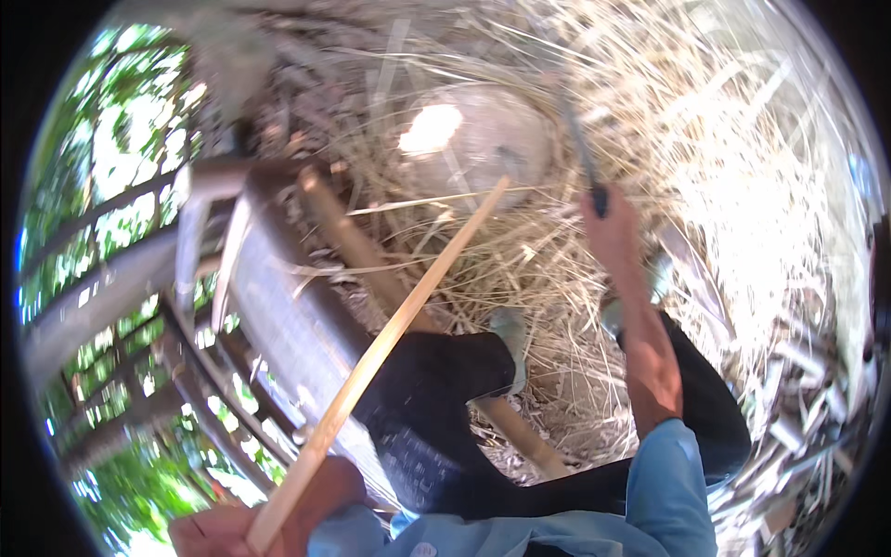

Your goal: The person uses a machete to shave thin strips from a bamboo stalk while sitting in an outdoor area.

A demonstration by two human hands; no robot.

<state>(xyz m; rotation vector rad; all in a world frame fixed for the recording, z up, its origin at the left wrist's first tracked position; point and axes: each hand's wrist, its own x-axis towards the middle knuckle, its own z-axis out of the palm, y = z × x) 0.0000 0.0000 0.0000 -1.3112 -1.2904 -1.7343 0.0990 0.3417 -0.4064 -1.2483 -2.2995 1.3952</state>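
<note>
At the lower left, my left hand (218, 531) is closed around the near end of a long, pale wooden strip (390, 336). The strip slants up to the right and narrows towards its far end, which overlaps the near edge of a round, flat-topped wooden block (510, 116) in this view. Whether it touches the block I cannot tell. My right hand (613, 232) grips the dark handle of a long-bladed knife (577, 139), held to the right of the block and apart from the strip. Motion blurs the blade, and its far end is hard to make out.
Straw-like shavings (677, 130) cover the ground around the block. A thick pole (348, 237) runs under my left leg. Beside it on the left lies a broad grey beam (288, 288), next to a slatted railing (111, 297) with greenery behind. Cut pieces (807, 399) are heaped at right.
</note>
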